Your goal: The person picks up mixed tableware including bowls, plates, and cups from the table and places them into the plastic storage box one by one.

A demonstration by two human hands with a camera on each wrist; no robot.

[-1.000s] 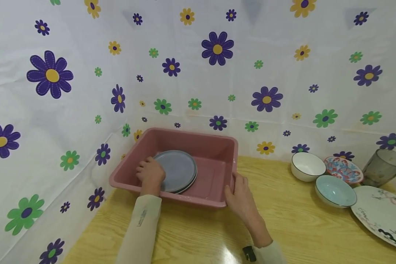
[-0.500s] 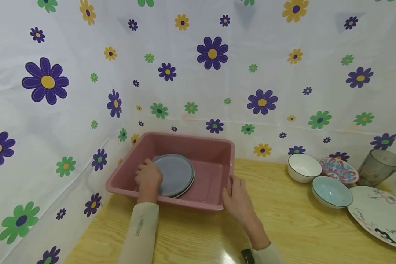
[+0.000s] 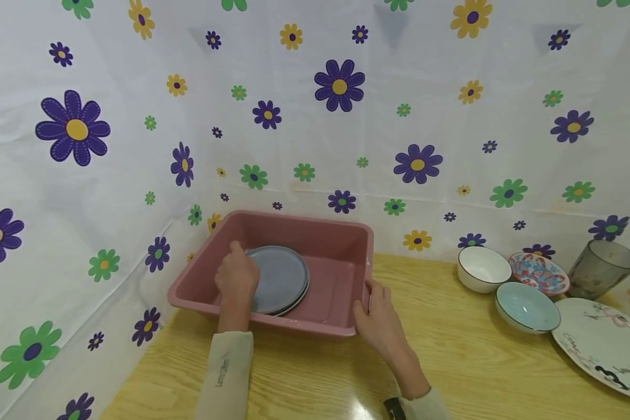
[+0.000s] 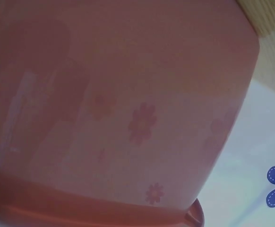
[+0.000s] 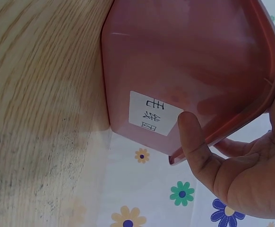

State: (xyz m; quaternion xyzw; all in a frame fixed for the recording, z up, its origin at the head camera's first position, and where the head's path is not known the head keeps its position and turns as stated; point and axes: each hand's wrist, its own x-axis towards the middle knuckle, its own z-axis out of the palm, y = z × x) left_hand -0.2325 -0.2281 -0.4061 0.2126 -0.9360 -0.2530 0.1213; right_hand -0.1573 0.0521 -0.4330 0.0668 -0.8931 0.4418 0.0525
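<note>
A pink plastic basin stands on the wooden table, a stack of round plates inside it with a blue-grey plate on top. My left hand reaches over the front rim and lies at the left edge of the stack, covering part of it. Its fingertips are mostly hidden, and I cannot tell whether they grip a plate. The left wrist view holds only the basin's outer wall. My right hand holds the basin's front right corner, the thumb against the outer wall beside a white label.
On the right of the table stand a white bowl, a pale blue bowl, a red-and-blue patterned dish, a grey glass and a large white plate. A flowered sheet rises behind the basin and along its left.
My left hand has turned slightly at the plates' left edge, fewer fingers showing now. The right hand keeps its hold on the basin. The head view has shifted a little.
</note>
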